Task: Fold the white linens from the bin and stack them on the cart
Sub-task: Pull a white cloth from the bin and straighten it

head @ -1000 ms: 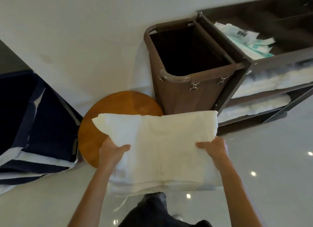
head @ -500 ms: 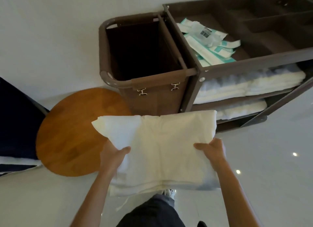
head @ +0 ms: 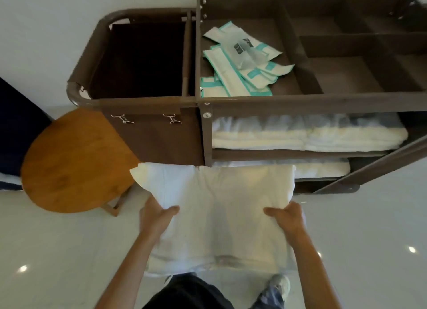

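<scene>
Both forearms reach forward from the bottom of the view, roughly parallel, and carry a folded linen point(head: 221, 211) flat between them. The left hand point(head: 157, 218) holds its left edge and the right hand point(head: 288, 221) its right edge. Each thumb lies on top, pointing inward. The other fingers are hidden under the cloth, so their curl cannot be seen, though they seem to support it from below.

The white folded linen is held in the air above the pale floor point(head: 57, 251), just in front of the brown cart point(head: 300, 105). Its far edge overlaps the view of the lower shelf stack point(head: 323, 169) of white linens. Whether it touches that stack is unclear. A thicker upper shelf stack point(head: 307, 135) lies on the shelf above.

On the cart's top tray, teal-edged packets point(head: 238, 66) lie loose in the left compartment. A dark laundry bag point(head: 143, 61) hangs at the cart's left end. A round wooden table point(head: 74, 161) stands just beside it. A shoe point(head: 280, 283) shows below the right forearm.
</scene>
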`<action>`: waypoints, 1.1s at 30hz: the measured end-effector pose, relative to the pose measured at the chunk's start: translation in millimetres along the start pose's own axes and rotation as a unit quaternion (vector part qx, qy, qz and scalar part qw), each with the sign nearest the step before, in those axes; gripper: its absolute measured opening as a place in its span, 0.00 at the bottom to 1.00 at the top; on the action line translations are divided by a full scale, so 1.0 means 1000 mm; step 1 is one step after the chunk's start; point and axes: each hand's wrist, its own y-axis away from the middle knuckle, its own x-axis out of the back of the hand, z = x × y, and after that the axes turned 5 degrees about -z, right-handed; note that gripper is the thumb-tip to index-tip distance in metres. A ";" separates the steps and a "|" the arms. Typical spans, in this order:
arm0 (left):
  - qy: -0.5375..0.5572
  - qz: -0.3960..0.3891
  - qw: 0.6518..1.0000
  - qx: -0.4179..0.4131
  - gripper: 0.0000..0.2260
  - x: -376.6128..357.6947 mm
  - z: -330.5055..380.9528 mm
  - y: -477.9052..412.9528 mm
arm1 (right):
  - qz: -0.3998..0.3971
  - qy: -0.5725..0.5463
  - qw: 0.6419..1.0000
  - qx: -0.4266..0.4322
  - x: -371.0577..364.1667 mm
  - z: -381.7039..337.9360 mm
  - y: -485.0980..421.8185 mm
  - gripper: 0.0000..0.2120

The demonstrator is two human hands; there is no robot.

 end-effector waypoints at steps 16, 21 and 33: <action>0.028 -0.019 0.995 0.092 0.25 -0.219 -0.004 0.065 | -0.010 0.070 0.996 -0.058 0.156 0.099 -0.107 0.16; 0.023 -0.050 0.992 0.115 0.25 -0.267 -0.017 0.034 | 0.000 0.088 0.994 -0.064 0.162 0.118 -0.144 0.18; 0.024 -0.066 0.993 0.099 0.26 -0.426 -0.109 -0.132 | -0.003 0.080 0.996 -0.043 0.110 0.223 -0.352 0.11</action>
